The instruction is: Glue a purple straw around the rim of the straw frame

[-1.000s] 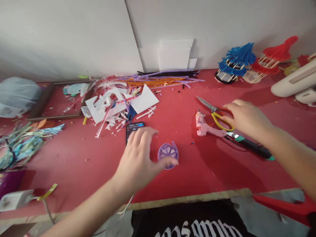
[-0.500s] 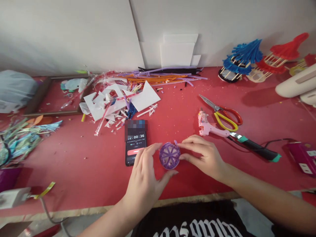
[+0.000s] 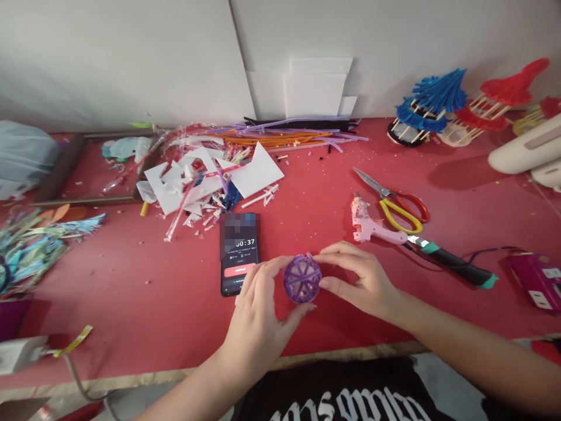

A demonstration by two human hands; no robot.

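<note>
A small round purple disc (image 3: 302,279) with spokes like a wheel, seemingly of pipe cleaner, is held up between my two hands. My left hand (image 3: 258,313) curves round its left side, forefinger at the upper rim and thumb below. At the right rim, my right hand (image 3: 363,283) has thumb and forefinger closed on the edge, by a short purple pipe-cleaner end (image 3: 310,256) at the top. A black phone (image 3: 241,251) showing a timer lies partly behind my left fingers.
Right of the hands lie a pink glue gun (image 3: 372,229), scissors (image 3: 385,193) and a cutter (image 3: 460,266). Paper scraps (image 3: 197,181) and pipe cleaners (image 3: 280,137) are heaped at the back. Blue (image 3: 432,108) and red (image 3: 491,108) carousel-like models stand at back right.
The purple end at the top of the disc now sits lower against the rim. My right fingers have shifted slightly along the edge; my left hand has hardly moved.
</note>
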